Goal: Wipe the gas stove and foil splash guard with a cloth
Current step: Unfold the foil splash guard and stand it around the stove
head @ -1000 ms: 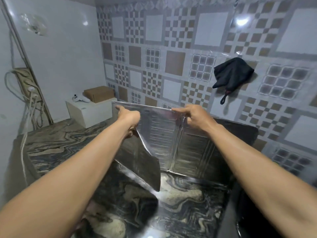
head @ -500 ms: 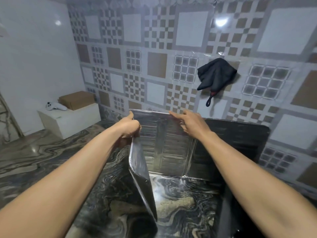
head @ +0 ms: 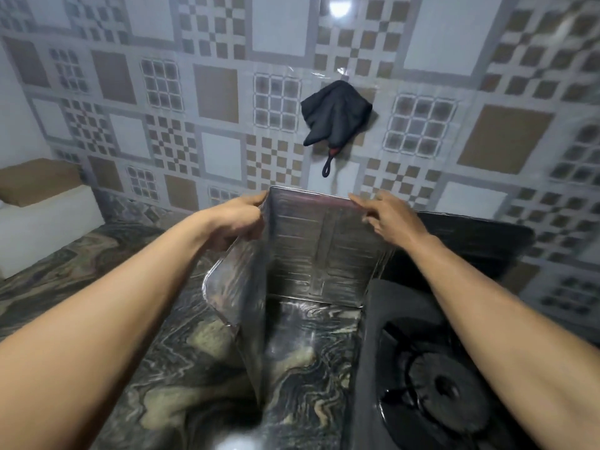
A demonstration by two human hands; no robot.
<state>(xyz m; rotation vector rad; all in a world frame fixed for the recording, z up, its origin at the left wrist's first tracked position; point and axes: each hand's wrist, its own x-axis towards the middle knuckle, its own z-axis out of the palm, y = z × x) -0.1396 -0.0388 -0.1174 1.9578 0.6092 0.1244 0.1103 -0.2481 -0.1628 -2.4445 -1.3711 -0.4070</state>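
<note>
Splash guard: I see the foil splash guard (head: 311, 251) standing upright on the marbled counter (head: 181, 378), back panel near the wall, left panel folded toward me.
Left hand: my left hand (head: 238, 219) pinches the top corner where the panels meet.
Right hand: my right hand (head: 388, 216) rests its fingertips on the top edge; I cannot tell whether it grips.
Stove: the black gas stove (head: 431, 378) sits just right of the guard.
Cloth: a dark cloth (head: 336, 116) hangs on the tiled wall (head: 227, 76) above.

Your left hand (head: 238, 219) and right hand (head: 388, 213) pinch the foil splash guard's (head: 311, 251) top edge; it stands on the tabletop (head: 181, 378) beside the gas stove (head: 431, 381).
</note>
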